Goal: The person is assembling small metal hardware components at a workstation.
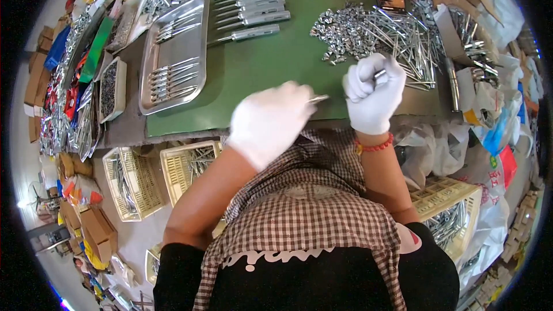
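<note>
We have the left hand [271,124] pinching a thin metal rod [318,99] and the right hand [374,93] fisted around a small metal fitting [379,73], both above the green tabletop [259,69]; best to keep them coaxial and feed slowly.

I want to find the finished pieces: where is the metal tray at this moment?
In the head view the metal tray lies at the upper left, on the left edge of the green mat, left of the left hand, with a row of metal tools beside it.

Bright even light; fisheye-bent edges; slight blur.
</note>
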`<state>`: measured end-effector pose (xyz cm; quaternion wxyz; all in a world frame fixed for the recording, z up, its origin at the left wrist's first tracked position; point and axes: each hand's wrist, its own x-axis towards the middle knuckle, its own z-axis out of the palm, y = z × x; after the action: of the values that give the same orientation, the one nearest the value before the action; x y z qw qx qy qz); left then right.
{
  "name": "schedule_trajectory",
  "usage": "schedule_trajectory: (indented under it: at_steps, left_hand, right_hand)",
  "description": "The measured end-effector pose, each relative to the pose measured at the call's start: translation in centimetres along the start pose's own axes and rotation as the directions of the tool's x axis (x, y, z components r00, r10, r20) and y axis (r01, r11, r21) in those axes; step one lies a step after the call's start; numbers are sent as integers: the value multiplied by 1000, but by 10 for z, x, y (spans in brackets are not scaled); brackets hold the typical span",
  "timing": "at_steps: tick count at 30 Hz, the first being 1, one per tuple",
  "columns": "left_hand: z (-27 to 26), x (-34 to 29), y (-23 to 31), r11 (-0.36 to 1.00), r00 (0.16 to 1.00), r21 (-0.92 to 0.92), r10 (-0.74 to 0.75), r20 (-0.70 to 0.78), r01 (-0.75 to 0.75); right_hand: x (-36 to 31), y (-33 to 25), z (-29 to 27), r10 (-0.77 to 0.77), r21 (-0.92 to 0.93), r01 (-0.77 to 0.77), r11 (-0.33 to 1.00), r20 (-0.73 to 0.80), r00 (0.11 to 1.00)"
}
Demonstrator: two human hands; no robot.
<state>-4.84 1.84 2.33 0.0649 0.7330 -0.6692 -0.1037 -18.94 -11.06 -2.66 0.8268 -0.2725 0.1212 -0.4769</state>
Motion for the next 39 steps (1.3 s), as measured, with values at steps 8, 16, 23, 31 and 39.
schedule_trajectory:
  at_steps: [8,16,23,31,39]
  left_hand:
    - [6,-188,-69,836,834,-88,-547,-64,542]
    - [-8,-127,-26,959,913,-105,-284,-294,265]
    - [-8,-101,-14,984,919,-151,-144,-367,94]
    - [-12,-85,-5,988,918,-153,-73,-389,13]
    - [-8,-27,9,978,944,-182,34,-327,-98]
  right_hand:
    - [-15,-12,-7,-23,-311,31,950,31,999]
    - [-54,17,60,415,-923,13,385,186,891]
    - [-61,20,54,446,-941,108,322,251,859]
    - [-62,4,49,357,-932,145,331,266,895]
    - [-55,-21,28,163,-956,129,265,176,971]
